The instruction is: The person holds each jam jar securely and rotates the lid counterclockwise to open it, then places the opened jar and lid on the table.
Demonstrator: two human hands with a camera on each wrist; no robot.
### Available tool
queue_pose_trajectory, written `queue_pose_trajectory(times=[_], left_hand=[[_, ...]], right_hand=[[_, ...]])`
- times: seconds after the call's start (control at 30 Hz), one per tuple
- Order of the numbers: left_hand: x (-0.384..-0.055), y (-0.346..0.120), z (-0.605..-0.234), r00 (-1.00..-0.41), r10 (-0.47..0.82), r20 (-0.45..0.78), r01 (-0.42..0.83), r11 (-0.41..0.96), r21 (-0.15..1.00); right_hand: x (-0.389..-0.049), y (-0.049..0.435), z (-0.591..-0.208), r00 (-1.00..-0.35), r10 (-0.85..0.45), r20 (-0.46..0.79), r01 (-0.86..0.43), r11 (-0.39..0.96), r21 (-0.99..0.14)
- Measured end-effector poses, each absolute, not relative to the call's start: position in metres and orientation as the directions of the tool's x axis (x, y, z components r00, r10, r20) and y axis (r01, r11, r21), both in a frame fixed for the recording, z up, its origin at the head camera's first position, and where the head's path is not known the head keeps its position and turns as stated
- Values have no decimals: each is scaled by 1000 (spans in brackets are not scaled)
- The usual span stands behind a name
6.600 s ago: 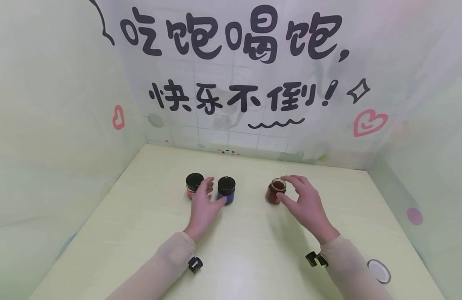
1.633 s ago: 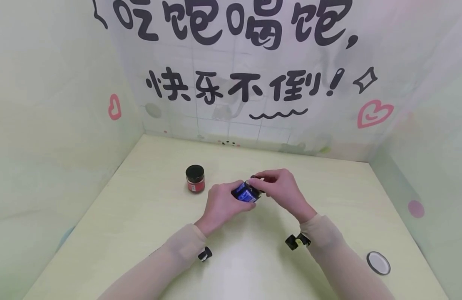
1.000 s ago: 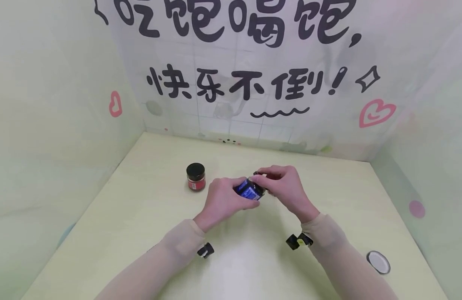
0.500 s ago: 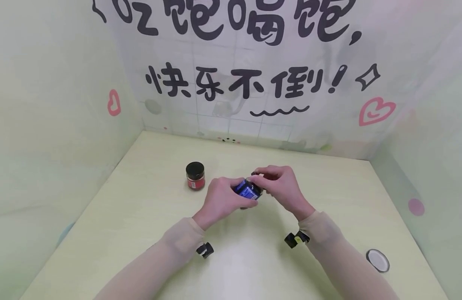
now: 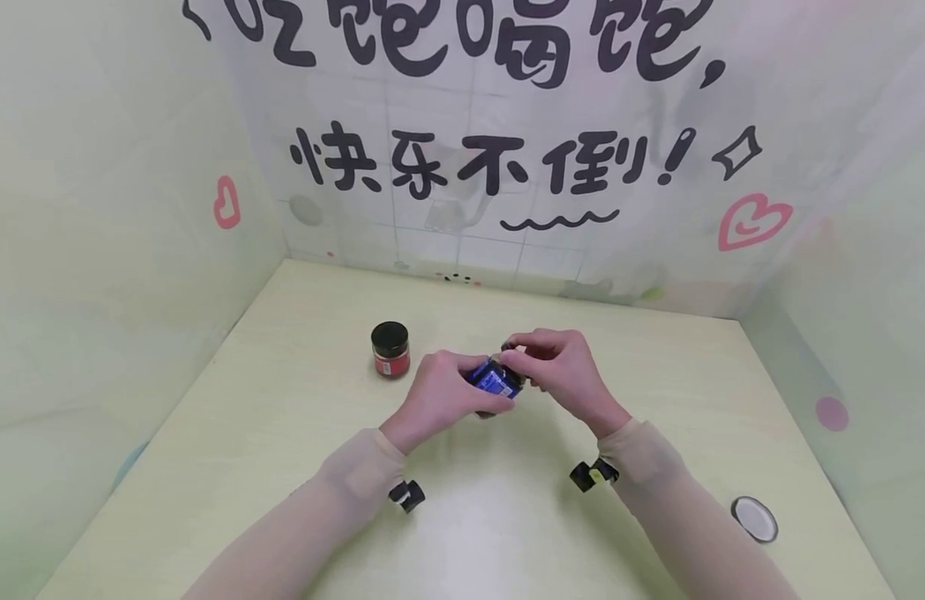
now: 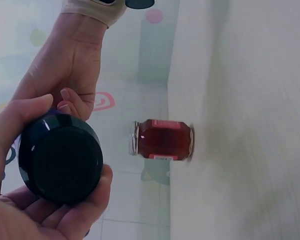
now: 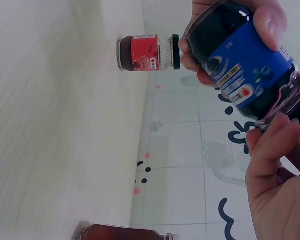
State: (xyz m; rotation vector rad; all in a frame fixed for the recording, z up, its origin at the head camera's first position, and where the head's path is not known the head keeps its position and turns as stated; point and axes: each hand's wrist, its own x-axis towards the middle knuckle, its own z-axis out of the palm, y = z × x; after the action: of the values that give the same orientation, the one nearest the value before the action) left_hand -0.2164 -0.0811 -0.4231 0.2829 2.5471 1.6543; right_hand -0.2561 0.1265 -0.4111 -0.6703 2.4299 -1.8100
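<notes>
A dark jam jar with a blue label is held tilted above the table, its base toward the left wrist camera. My left hand grips the jar's body. The fingers of my right hand pinch the black lid at its far end; they partly cover it. In the left wrist view, a lidless jar of red jam stands on the table beyond the hands. The head view does not show that jar, as the hands block it.
Left of the hands, a red-labelled jar with a black lid stands upright. A loose lid lies inside-up at the table's right side. Fabric-like printed walls enclose the table at back and sides.
Since the oldest frame, my left hand has lifted the blue-labelled jar, and my right hand has left the lidless jar for this lid. Over the last second both hands have barely moved.
</notes>
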Motion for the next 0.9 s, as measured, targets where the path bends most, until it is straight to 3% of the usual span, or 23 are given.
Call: queue_pose_trajectory(times=[0.17, 0.53, 0.9], left_hand=[[-215, -84, -429, -967, 252, -30, 41, 272, 962], [-213, -83, -431, -976, 212, 51, 126, 358, 925], [-213, -78, -430, -980, 181, 79, 151, 432, 889]], right_hand=[[-254, 128, -410, -887, -416, 202, -326, 252, -911], [-255, 132, -408, -891, -435, 129, -276, 293, -916], [-253, 137, -387, -898, -439, 21, -270, 513, -815]])
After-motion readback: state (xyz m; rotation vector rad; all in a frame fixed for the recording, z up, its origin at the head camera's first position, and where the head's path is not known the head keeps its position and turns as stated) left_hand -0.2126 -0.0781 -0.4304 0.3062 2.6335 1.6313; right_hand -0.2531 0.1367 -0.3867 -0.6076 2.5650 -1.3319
